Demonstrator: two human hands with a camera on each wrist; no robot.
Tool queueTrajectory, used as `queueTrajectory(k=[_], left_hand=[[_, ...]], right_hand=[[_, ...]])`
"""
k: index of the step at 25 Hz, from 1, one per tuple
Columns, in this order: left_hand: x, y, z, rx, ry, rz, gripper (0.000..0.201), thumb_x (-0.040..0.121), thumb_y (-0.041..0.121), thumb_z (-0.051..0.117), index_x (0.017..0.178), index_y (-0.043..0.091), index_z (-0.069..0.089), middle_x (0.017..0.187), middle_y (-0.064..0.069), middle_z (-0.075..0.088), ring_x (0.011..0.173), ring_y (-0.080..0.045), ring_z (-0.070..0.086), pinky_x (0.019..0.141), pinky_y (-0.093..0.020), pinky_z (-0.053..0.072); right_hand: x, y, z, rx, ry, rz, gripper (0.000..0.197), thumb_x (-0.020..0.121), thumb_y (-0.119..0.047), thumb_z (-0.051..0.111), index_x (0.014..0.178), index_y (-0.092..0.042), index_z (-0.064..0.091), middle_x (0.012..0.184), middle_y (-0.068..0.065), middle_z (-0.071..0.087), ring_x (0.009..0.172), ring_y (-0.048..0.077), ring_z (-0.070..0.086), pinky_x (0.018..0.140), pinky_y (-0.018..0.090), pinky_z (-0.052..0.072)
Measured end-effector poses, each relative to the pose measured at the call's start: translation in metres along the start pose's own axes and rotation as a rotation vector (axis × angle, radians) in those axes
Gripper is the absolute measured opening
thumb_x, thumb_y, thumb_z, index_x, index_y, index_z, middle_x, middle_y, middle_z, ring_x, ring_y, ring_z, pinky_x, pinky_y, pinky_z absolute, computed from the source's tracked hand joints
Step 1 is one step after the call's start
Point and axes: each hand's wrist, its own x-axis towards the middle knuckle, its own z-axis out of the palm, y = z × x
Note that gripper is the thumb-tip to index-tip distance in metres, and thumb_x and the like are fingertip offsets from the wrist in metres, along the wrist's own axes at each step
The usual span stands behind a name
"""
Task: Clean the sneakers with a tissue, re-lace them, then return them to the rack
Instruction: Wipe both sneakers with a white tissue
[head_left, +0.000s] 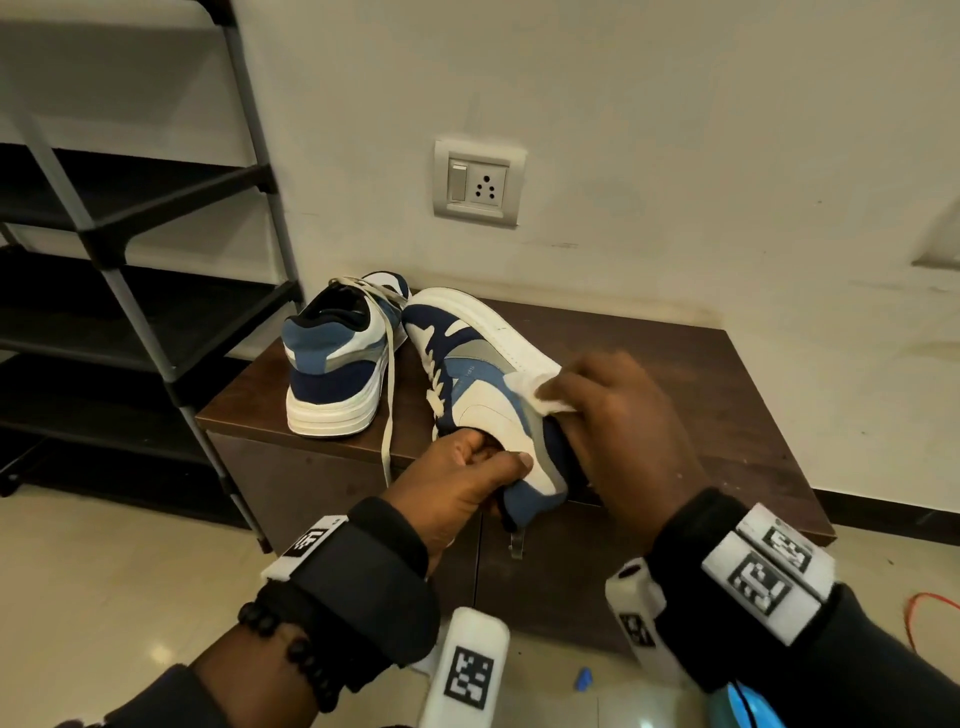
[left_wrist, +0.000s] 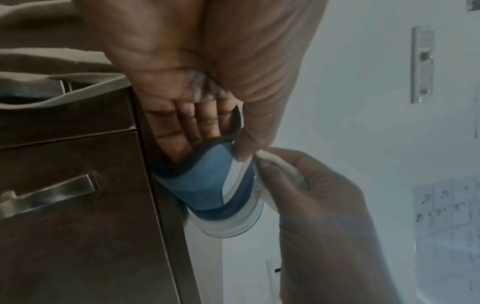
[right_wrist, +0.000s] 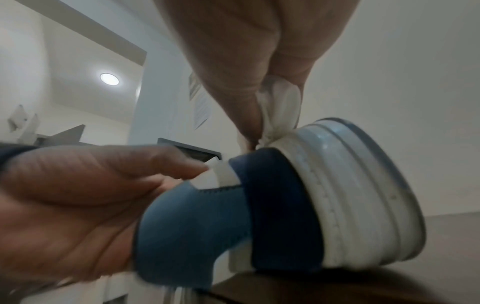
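Observation:
A blue, navy and white sneaker (head_left: 483, 384) lies tipped on its side on a dark wooden cabinet (head_left: 675, 374). My left hand (head_left: 467, 478) grips its collar, fingers inside the opening and thumb on the outside (left_wrist: 205, 131). My right hand (head_left: 618, 410) pinches a white tissue (head_left: 540, 392) and presses it against the white sole near the heel (right_wrist: 280, 111). The heel of this sneaker (right_wrist: 207, 222) fills the right wrist view. The second sneaker (head_left: 340, 358) stands upright on the cabinet to the left, heel toward me, with a loose beige lace (head_left: 388, 415) hanging over the cabinet's front edge.
A black shoe rack (head_left: 119, 249) with bare shelves stands at the left against the wall. A wall socket (head_left: 480, 182) sits above the cabinet. The cabinet front has metal handles (left_wrist: 49, 195). A small blue scrap (head_left: 584, 678) and an orange cord (head_left: 924, 618) lie on the tiled floor.

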Motion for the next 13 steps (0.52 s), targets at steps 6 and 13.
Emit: queueTrajectory(k=[6,13], left_hand=[[-0.003,0.009,-0.009,0.107,-0.015,-0.131,0.019,0.081,0.022,0.061,0.071,0.011,0.051,0.073,-0.011,0.051,0.072,-0.021,0.05,0.063,-0.028,0.038],[-0.01,0.003,-0.01,-0.244,-0.012,-0.107,0.042,0.074,0.018,0.071,0.113,0.004,0.064,0.111,-0.016,0.07,0.107,-0.031,0.065,0.098,-0.044,0.047]], right_hand=[[0.011,0.002,-0.011,0.053,-0.06,0.044,0.022,0.075,-0.008,0.074,0.095,-0.015,0.073,0.097,0.006,0.067,0.091,0.024,0.059,0.072,0.024,0.039],[0.007,-0.006,-0.014,0.088,-0.15,-0.092,0.024,0.071,-0.007,0.078,0.092,-0.017,0.074,0.095,0.004,0.068,0.09,0.024,0.061,0.072,0.027,0.045]])
